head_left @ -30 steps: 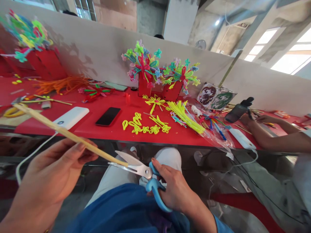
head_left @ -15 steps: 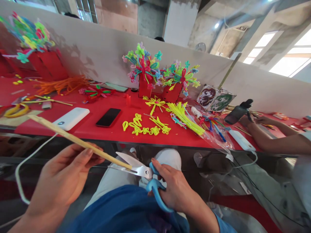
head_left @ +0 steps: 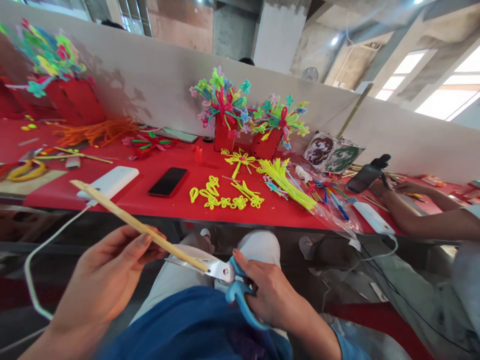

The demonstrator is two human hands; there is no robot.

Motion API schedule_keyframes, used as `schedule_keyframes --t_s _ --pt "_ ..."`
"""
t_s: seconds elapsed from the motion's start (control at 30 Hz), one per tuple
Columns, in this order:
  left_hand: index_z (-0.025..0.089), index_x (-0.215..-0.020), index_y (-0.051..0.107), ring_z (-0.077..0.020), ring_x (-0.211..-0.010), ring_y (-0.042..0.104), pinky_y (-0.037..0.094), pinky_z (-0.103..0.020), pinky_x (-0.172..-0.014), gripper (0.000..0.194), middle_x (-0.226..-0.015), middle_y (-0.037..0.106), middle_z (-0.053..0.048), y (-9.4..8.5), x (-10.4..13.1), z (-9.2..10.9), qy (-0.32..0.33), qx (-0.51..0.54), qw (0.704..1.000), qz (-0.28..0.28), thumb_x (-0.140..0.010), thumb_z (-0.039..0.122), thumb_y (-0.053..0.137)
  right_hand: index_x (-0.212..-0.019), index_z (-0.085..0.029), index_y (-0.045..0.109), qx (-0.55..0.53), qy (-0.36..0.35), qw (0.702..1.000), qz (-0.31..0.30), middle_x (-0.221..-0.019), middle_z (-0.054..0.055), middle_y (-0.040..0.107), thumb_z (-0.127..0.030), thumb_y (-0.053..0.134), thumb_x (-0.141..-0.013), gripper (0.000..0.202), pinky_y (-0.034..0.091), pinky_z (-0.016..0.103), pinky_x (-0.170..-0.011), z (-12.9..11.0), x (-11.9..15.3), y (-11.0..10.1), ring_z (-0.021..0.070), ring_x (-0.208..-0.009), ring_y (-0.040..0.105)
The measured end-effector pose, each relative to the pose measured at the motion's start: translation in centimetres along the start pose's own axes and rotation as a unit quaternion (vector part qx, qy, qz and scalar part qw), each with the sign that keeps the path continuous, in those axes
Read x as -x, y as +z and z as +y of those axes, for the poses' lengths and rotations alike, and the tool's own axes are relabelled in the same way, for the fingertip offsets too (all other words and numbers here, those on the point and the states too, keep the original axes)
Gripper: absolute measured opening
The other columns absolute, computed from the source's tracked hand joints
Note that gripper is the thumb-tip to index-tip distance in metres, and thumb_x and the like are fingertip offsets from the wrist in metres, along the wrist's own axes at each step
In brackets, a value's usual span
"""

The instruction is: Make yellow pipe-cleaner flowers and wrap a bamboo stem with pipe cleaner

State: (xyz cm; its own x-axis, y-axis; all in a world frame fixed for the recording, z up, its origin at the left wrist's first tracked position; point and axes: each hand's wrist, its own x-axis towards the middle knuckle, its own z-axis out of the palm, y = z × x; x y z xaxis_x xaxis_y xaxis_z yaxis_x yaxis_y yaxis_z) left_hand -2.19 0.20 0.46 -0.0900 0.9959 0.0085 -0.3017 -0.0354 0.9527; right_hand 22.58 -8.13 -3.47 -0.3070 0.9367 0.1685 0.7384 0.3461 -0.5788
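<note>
At lower centre of the frame, the right hand (head_left: 275,295) grips the blue-handled scissors (head_left: 221,275), blades nearly shut on the bamboo stick (head_left: 138,226), which the left hand (head_left: 108,280) pinches. Risk: the stick may splinter or twist sideways, since the support sits well back from the blades.

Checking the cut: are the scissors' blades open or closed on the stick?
Nearly closed: scissors blades pinch the wooden stick tip.

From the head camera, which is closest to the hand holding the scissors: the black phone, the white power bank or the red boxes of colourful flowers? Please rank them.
Measured from the right hand:
1. Black phone, on the red table, up and to the left.
2. White power bank, farther left near the table edge.
3. Red flower boxes, at the back by the wall.
</note>
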Motion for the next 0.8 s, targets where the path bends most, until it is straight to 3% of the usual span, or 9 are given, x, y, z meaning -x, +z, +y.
schedule_keyframes --t_s 0.13,0.23,0.47,0.8 --pt "0.021 -0.072 0.074 -0.0118 -0.057 0.067 0.059 -0.015 -0.055 0.025 -0.065 0.073 0.002 -0.1 0.0 0.1 -0.005 0.003 1.000 -0.003 -0.056 0.035 0.087 -0.143 -0.017 0.045 0.008 0.004 1.000 0.005 -0.081 0.008 0.071 -0.019 0.063 -0.075 0.070 0.054 0.028 -0.058 0.2 0.2 0.4 0.0202 -0.063 0.064" --pt "0.021 -0.075 0.075 -0.0122 -0.057 0.067 0.060 -0.016 -0.055 0.024 -0.066 0.073 0.001 -0.3 0.0 0.0 -0.009 0.015 1.000 -0.008 -0.057 0.032 0.087 -0.142 -0.012 0.045 0.016 0.012 1.000 -0.002 -0.083 0.009 0.071 -0.016 0.062 -0.074 0.070 0.054 0.028 -0.061 0.0 0.2 0.3 0.0208 -0.065 0.065" --pt "0.021 -0.075 0.075 -0.0130 -0.058 0.068 0.059 -0.017 -0.055 0.032 -0.066 0.074 0.001 0.1 -0.1 0.0 -0.039 0.030 0.999 -0.002 -0.050 0.034 0.091 -0.139 -0.008 0.047 0.028 0.045 0.999 0.006 -0.103 0.017 0.069 -0.036 0.071 -0.074 0.074 0.056 0.040 -0.079 -1.0 -0.5 -0.7 0.0288 -0.090 0.066" --pt "0.017 -0.068 0.075 -0.0136 -0.053 0.065 0.058 -0.018 -0.048 0.035 -0.061 0.071 -0.001 0.6 -0.5 0.3 -0.080 0.018 0.997 -0.004 -0.042 0.033 0.092 -0.139 -0.007 0.046 0.039 0.002 0.999 0.011 -0.100 0.017 0.070 -0.027 0.060 -0.078 0.066 0.056 0.040 -0.076 -0.9 -0.8 0.0 0.0278 -0.087 0.067"
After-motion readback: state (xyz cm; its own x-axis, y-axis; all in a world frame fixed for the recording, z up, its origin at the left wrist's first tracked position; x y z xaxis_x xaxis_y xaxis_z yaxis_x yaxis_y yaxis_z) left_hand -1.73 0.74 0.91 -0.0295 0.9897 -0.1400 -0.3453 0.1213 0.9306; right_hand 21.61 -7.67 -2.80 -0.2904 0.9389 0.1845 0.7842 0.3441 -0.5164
